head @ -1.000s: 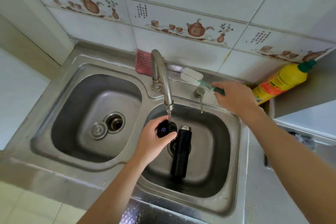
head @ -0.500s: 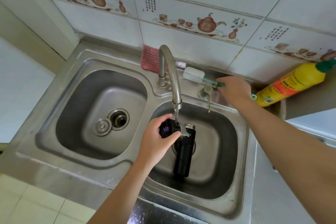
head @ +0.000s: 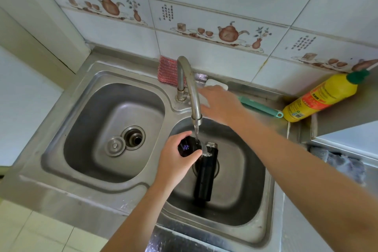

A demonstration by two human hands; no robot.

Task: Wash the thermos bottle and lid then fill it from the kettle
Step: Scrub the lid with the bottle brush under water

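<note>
Head view: our left hand [head: 173, 161] pinches the lid [head: 187, 147] under the tap [head: 193, 96] stream to rinse it — our right hand [head: 219, 104], fingers spread, hovers empty beside the tap.

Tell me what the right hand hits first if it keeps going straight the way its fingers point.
The right hand points left and slightly away, so its fingers would probably meet the tap spout first. Depth is unclear; they might pass just behind it, toward the red cloth.
</note>
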